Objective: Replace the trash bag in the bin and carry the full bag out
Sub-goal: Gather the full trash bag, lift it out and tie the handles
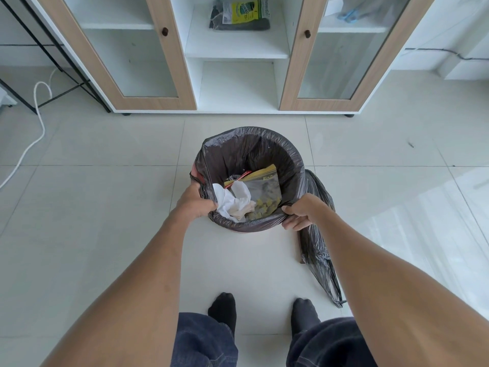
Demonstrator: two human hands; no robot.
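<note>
A round bin stands on the tiled floor, lined with a black trash bag (264,147) whose edge is folded over the rim. A sliver of the bin's red wall (195,171) shows at the left. Inside lie crumpled white paper (234,200), a clear zip bag with yellow pieces (266,192) and other scraps. My left hand (195,201) grips the bag's edge at the near left rim. My right hand (300,213) grips the edge at the near right rim. A second black bag (316,250) lies flat on the floor to the right of the bin.
A white and wood cabinet (172,62) with two glass doors stands behind the bin; a pack of trash bags (239,13) lies on its middle shelf. A white cable (39,120) runs over the floor at the left beside a black metal frame. My socked feet (223,308) are below.
</note>
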